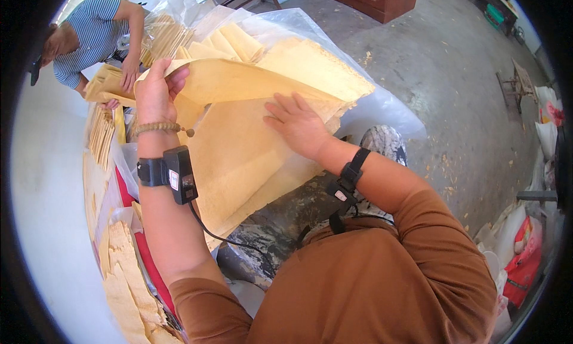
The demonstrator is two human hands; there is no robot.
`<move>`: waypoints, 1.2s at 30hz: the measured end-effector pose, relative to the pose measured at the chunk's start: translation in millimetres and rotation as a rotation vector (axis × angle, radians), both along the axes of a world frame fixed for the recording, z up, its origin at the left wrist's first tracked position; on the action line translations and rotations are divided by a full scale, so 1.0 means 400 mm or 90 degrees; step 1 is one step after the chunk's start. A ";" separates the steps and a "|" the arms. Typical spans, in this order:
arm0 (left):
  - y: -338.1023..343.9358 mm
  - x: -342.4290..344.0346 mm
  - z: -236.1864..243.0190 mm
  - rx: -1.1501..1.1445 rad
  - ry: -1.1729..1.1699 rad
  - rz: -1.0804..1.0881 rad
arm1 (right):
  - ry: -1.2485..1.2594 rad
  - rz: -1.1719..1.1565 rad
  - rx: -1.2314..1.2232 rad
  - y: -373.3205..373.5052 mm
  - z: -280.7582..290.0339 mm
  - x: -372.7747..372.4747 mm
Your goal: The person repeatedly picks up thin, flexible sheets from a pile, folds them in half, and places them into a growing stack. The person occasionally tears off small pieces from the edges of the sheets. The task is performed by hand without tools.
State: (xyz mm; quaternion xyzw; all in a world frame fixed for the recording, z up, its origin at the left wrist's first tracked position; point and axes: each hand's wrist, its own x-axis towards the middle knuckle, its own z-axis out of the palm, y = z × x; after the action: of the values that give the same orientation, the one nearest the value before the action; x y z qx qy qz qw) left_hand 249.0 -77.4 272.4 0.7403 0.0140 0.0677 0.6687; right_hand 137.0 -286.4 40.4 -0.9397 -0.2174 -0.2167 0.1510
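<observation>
My left hand is closed on the left edge of a thin yellowish-tan sheet, thumb against fingers, and holds that edge raised. The sheet curves up from the pile beneath it. My right hand lies flat with its fingers apart at the sheet's right part, holding nothing. Below both hands spreads a stack of similar sheets with rough, uneven edges, reaching over my lap. Whether the sheets are paper or some dried foodstuff, I cannot tell.
At the upper left, another person handles a folded tan bundle. More folded sheets lie beyond my hands on clear plastic film. Torn sheets lie at lower left. A reddish-brown cabinet stands behind; scraps dot the concrete floor.
</observation>
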 end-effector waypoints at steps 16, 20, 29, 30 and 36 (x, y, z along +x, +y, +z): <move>-0.066 0.182 0.068 0.080 -0.010 -0.031 | -0.006 -0.029 -0.027 0.011 -0.012 0.002; -0.050 0.214 0.095 0.078 -0.009 -0.046 | -0.003 -0.031 -0.005 0.013 -0.016 -0.001; -0.033 0.253 0.168 0.074 -0.084 -0.075 | 0.131 -0.034 0.019 0.003 -0.021 0.008; -0.028 0.255 0.174 0.060 -0.102 -0.054 | 0.134 -0.034 0.022 0.004 -0.019 0.009; 0.108 0.206 0.288 -0.045 -0.164 -0.093 | 0.156 -0.038 0.069 0.004 -0.004 0.006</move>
State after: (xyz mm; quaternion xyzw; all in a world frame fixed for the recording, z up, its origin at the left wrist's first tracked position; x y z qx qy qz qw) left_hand 331.6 -34.3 387.4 0.7004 -0.1237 0.1127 0.6938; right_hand 139.3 -284.7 38.7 -0.9557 -0.1568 -0.1158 0.2206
